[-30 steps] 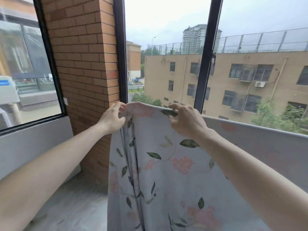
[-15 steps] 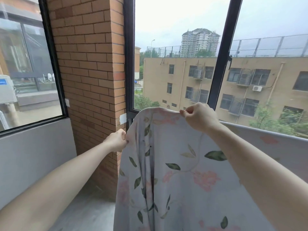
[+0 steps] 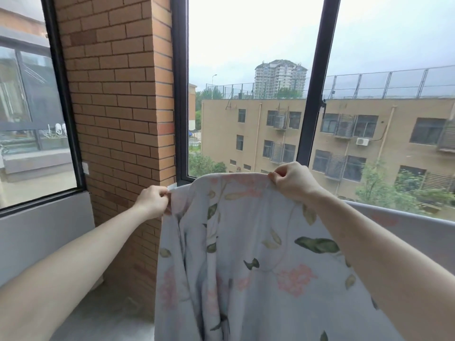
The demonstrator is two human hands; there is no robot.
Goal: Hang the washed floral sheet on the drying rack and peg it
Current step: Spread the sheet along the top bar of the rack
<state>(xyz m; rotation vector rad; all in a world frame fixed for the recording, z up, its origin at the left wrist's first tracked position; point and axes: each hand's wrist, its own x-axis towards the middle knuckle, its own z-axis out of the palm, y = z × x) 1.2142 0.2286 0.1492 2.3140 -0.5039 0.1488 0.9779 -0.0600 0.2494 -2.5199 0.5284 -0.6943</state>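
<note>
The floral sheet (image 3: pixel 246 254), pale with pink flowers and green leaves, hangs in front of me and runs off to the right along a hidden line. My left hand (image 3: pixel 154 201) pinches its left top corner, lower down near the brick pillar. My right hand (image 3: pixel 291 180) grips the top edge higher up, lifting it into a hump. No rack bar and no pegs are visible; the sheet covers whatever it hangs on.
A brick pillar (image 3: pixel 123 119) stands just left of the sheet. Black-framed windows (image 3: pixel 181 94) lie behind, with a grey sill wall (image 3: pixel 44 227) at left and a grey floor (image 3: pixel 105 316) below. Buildings show outside.
My right hand has lifted the sheet's top edge higher. My left hand has slid down and left along the edge to the corner. The view tilted up.
</note>
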